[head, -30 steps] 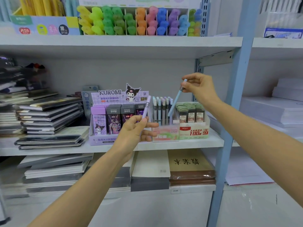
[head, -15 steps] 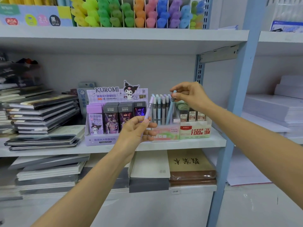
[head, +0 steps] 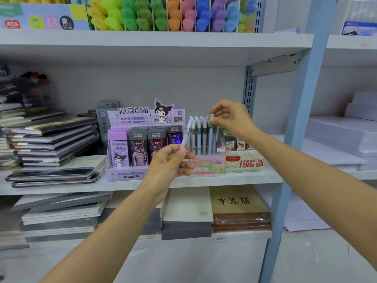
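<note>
A clear pen box (head: pixel 207 166) marked Fruit Soda stands on the middle shelf with several pastel pens upright in it. My left hand (head: pixel 170 165) holds a lilac pen (head: pixel 185 135) tilted up in front of that box. My right hand (head: pixel 230 117) pinches the top of a light blue pen (head: pixel 211 137), which stands in the box among the others.
A purple Kuromi lead display (head: pixel 126 174) stands left of the pen box; a green lead box (head: pixel 243 163) stands right of it. Notebook stacks (head: pixel 53 139) fill the shelf's left and the shelf below. Highlighters (head: pixel 173 15) line the top shelf. A blue upright post (head: pixel 295 139) stands at right.
My right hand came down with the light blue pen and set it into the box. My left hand kept the lilac pen almost still.
</note>
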`<state>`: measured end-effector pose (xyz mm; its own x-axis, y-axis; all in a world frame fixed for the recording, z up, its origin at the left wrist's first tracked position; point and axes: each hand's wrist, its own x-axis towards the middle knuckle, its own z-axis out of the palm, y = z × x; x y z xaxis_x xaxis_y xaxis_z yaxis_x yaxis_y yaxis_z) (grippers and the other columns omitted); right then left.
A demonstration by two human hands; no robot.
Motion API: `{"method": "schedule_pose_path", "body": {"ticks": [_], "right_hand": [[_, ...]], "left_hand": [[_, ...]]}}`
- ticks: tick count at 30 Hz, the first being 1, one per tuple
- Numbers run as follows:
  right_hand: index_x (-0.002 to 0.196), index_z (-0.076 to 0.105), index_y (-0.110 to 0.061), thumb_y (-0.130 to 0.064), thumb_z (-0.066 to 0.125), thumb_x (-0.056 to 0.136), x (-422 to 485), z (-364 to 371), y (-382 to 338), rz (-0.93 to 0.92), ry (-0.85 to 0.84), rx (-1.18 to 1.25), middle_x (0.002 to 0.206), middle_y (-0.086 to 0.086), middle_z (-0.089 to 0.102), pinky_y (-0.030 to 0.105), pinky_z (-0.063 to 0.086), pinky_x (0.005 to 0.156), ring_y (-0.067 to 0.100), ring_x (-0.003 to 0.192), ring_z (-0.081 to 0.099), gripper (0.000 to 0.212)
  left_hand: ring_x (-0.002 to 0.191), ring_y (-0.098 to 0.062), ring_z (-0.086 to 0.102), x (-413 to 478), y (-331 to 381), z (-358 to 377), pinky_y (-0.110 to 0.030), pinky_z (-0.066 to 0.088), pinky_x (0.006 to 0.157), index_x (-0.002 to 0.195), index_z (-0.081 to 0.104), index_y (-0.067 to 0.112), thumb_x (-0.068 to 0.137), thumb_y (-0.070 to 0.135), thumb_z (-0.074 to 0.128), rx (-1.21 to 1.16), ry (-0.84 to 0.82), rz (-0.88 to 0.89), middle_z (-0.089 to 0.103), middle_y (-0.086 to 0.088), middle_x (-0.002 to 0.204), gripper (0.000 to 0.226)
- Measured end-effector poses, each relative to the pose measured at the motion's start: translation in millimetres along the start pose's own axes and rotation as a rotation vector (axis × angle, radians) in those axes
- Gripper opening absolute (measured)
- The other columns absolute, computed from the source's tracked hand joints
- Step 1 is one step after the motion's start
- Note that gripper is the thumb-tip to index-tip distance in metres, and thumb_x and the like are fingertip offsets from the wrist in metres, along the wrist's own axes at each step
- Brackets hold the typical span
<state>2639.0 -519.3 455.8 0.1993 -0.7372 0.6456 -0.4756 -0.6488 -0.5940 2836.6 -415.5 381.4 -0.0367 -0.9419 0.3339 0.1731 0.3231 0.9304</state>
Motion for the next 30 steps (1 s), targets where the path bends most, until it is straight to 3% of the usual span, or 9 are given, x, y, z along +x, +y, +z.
{"method": "schedule_pose_path", "body": {"ticks": [4, 7, 10, 14, 17, 20, 24, 27, 30], "right_hand": [[0.096, 0.070, -0.013, -0.014, 0.076, 0.081, -2, 9, 7, -0.040, 0.032, -0.251, 0.095, 0.003, 0.061, 0.020, 0.049, 0.074, 0.010, 0.078, 0.056, 0.017], [0.103, 0.071, -0.015, -0.019, 0.073, 0.084, -6, 8, 3, -0.004, 0.061, -0.244, 0.097, 0.002, 0.056, 0.022, 0.047, 0.076, 0.012, 0.082, 0.052, 0.019], [0.111, 0.069, -0.019, -0.023, 0.068, 0.088, -13, 1, -14, -0.028, 0.096, -0.044, 0.094, -0.004, 0.062, 0.018, 0.045, 0.073, 0.006, 0.080, 0.055, 0.023], [0.117, 0.066, -0.010, -0.018, 0.063, 0.092, -31, 3, -38, 0.004, -0.236, 0.299, 0.095, 0.004, 0.073, 0.022, 0.056, 0.073, 0.014, 0.084, 0.069, 0.027], [0.113, 0.067, -0.005, -0.008, 0.064, 0.090, -38, 1, -43, 0.018, -0.245, 0.411, 0.096, 0.013, 0.073, 0.023, 0.057, 0.075, 0.022, 0.086, 0.071, 0.023], [0.115, 0.064, -0.002, -0.003, 0.060, 0.091, -32, -19, -38, 0.028, -0.082, 0.427, 0.096, 0.014, 0.072, 0.023, 0.056, 0.078, 0.020, 0.087, 0.070, 0.024], [0.117, 0.062, -0.001, -0.002, 0.058, 0.093, -17, -49, -25, -0.003, 0.178, 0.263, 0.099, 0.016, 0.069, 0.025, 0.057, 0.081, 0.017, 0.088, 0.069, 0.025], [0.115, 0.063, -0.003, -0.003, 0.058, 0.093, -15, -47, -17, -0.035, 0.186, 0.114, 0.098, 0.017, 0.070, 0.024, 0.057, 0.081, 0.018, 0.087, 0.070, 0.023], [0.114, 0.066, -0.007, -0.004, 0.060, 0.092, -14, -32, -10, -0.055, 0.154, -0.001, 0.096, 0.009, 0.070, 0.026, 0.057, 0.084, 0.016, 0.088, 0.069, 0.023]], "left_hand": [[0.064, -0.015, 0.063, -2, 2, 0, -0.025, 0.058, 0.063, 0.106, 0.060, 0.006, 0.099, 0.011, 0.049, 0.017, -0.003, -0.005, 0.071, -0.005, 0.085, 0.013], [0.064, -0.014, 0.063, -3, 4, 1, -0.024, 0.058, 0.063, 0.105, 0.060, 0.006, 0.099, 0.010, 0.049, 0.030, 0.002, -0.006, 0.070, -0.005, 0.085, 0.013], [0.064, -0.014, 0.062, -4, 6, 6, -0.024, 0.057, 0.063, 0.105, 0.060, 0.006, 0.099, 0.010, 0.049, 0.023, -0.006, -0.003, 0.069, -0.006, 0.085, 0.013], [0.064, -0.013, 0.063, -4, 7, 17, -0.023, 0.056, 0.062, 0.110, 0.059, 0.004, 0.099, 0.010, 0.050, 0.023, -0.019, 0.006, 0.069, -0.006, 0.084, 0.016], [0.071, -0.014, 0.065, -6, 6, 25, -0.020, 0.055, 0.064, 0.109, 0.060, 0.006, 0.098, 0.011, 0.052, 0.070, -0.013, 0.040, 0.070, -0.007, 0.089, 0.015], [0.096, -0.012, 0.062, -4, 3, 22, -0.014, 0.050, 0.075, 0.115, 0.059, 0.016, 0.097, 0.018, 0.056, 0.388, 0.083, 0.207, 0.064, -0.002, 0.110, 0.019], [0.127, -0.012, 0.042, 0, 0, 10, -0.033, 0.035, 0.108, 0.130, 0.053, 0.019, 0.096, 0.017, 0.054, 0.926, 0.089, 0.549, 0.050, 0.006, 0.134, 0.034], [0.146, -0.010, 0.015, 4, -12, 6, -0.036, 0.013, 0.120, 0.150, 0.031, 0.021, 0.097, 0.025, 0.052, 1.234, -0.065, 0.520, 0.027, 0.005, 0.157, 0.057], [0.148, -0.009, 0.002, 4, -27, 5, -0.029, 0.004, 0.118, 0.154, 0.013, 0.020, 0.098, 0.031, 0.051, 1.365, -0.136, 0.498, 0.009, 0.005, 0.162, 0.069]]}}
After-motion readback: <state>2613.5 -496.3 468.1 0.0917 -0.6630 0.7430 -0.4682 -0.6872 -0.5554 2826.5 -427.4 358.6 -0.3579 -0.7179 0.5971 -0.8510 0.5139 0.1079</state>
